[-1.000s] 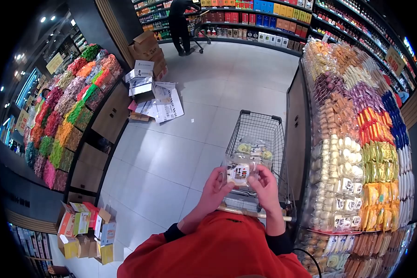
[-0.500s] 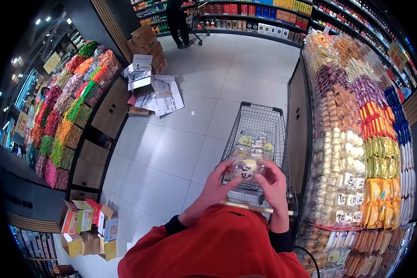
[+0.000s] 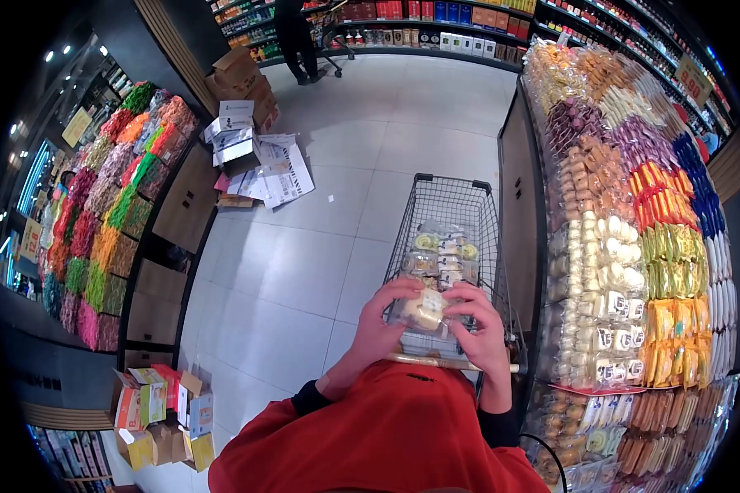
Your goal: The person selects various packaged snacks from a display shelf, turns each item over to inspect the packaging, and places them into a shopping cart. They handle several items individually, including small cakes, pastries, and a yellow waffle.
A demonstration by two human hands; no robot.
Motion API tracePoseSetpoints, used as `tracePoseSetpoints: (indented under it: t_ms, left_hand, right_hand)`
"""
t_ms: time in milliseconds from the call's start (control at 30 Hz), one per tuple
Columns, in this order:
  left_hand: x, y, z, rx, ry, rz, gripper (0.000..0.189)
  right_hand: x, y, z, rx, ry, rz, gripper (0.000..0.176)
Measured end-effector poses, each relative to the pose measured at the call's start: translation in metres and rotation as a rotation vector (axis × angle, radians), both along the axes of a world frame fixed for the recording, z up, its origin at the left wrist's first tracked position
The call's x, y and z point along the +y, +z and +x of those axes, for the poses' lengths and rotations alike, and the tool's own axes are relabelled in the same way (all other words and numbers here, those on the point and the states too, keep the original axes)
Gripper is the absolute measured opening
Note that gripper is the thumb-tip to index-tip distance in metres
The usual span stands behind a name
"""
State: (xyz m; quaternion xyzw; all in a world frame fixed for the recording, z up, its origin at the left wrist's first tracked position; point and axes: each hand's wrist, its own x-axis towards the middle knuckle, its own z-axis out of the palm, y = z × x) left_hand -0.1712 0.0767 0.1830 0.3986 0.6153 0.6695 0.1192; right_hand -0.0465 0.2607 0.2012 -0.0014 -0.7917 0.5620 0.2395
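A pale, round bun-like snack in a clear plastic wrapper (image 3: 427,310) is held up between both hands, with a small whitish label facing me. My left hand (image 3: 378,322) grips the wrapper's left side, and my right hand (image 3: 479,329) has its fingers closed on the right side. Just beyond, a wire shopping cart (image 3: 409,215) holds several similar clear-wrapped snacks (image 3: 452,249). The cart's handle (image 3: 419,360) passes below my wrists, and neither hand is on it.
On the right stands a display of wrapped snacks (image 3: 604,263). Colourful packets fill another display (image 3: 111,205) on the left. Cardboard boxes (image 3: 247,82) and flattened cartons (image 3: 286,172) lie on the floor, with open boxes (image 3: 160,411) nearer. A person (image 3: 294,41) stands by another cart at the back.
The wrapped snack has been turned over: its dark-printed side faced me before, now a pale side with a label does. Both hands' fingers have shifted on the wrapper. The view has tilted slightly.
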Motion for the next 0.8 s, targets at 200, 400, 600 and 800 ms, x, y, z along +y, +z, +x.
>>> tracePoseSetpoints:
  t_ms: [200,400,600,800]
  left_hand:
    - [-0.003,0.006,0.005,-0.090,-0.012,-0.189,0.051]
    - [-0.005,-0.005,0.015,-0.328,0.006,-0.146,0.057]
    - [-0.009,-0.008,0.016,-0.351,-0.011,-0.134,0.056]
    - [-0.010,-0.012,0.017,-0.375,-0.006,-0.118,0.061]
  right_hand:
    - [-0.001,-0.014,0.004,-0.006,-0.040,-0.208,0.039]
    - [-0.005,-0.021,0.004,-0.135,-0.084,-0.505,0.049]
    - [-0.005,-0.025,0.003,-0.189,-0.061,-0.514,0.050]
    - [-0.006,-0.027,0.001,-0.186,-0.064,-0.506,0.050]
